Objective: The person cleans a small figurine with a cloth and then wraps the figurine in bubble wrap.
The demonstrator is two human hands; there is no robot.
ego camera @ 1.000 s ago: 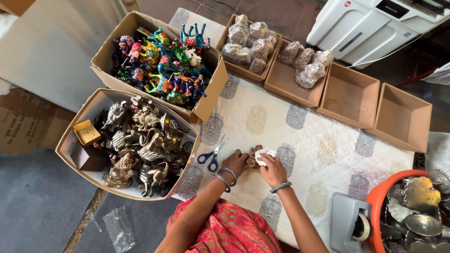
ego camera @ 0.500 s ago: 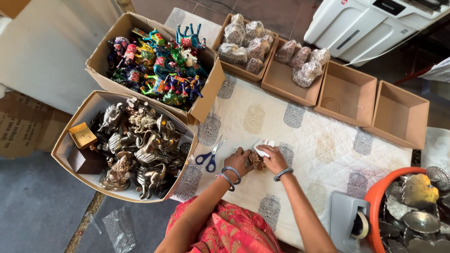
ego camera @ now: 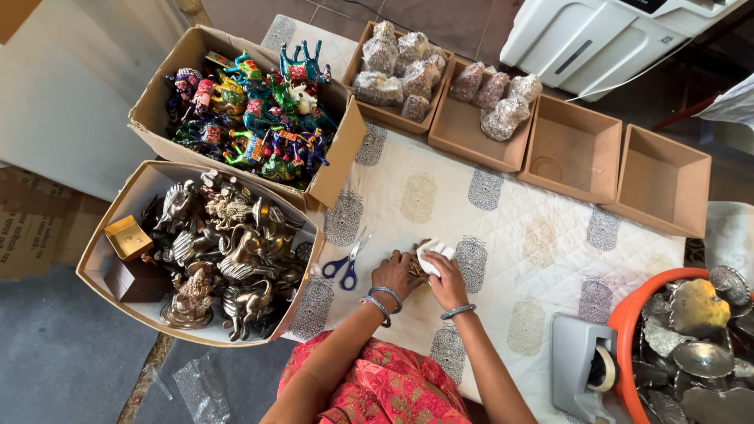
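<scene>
My left hand (ego camera: pixel 398 275) and my right hand (ego camera: pixel 446 281) meet over the white patterned cloth (ego camera: pixel 503 228) near its front edge. Between them lies a small brown metal figurine (ego camera: pixel 416 259), mostly hidden by my fingers. My right hand presses a white piece of wrapping (ego camera: pixel 433 253) against the figurine. My left hand steadies the figurine from the left side. Blue-handled scissors (ego camera: pixel 348 261) lie on the cloth just left of my left hand.
A box of painted animal figures (ego camera: pixel 251 110) and a box of metal figurines (ego camera: pixel 212 251) stand at the left. Along the far edge are two trays with wrapped bundles (ego camera: pixel 397 63) (ego camera: pixel 491 102) and two bare trays (ego camera: pixel 573 149) (ego camera: pixel 664 180). A tape dispenser (ego camera: pixel 585 369) and an orange tub (ego camera: pixel 640 314) sit at the right.
Both hands have stayed on the figurine and the wrapping, with small shifts of the fingers. The view has moved slightly; the boxes and scissors are unmoved.
</scene>
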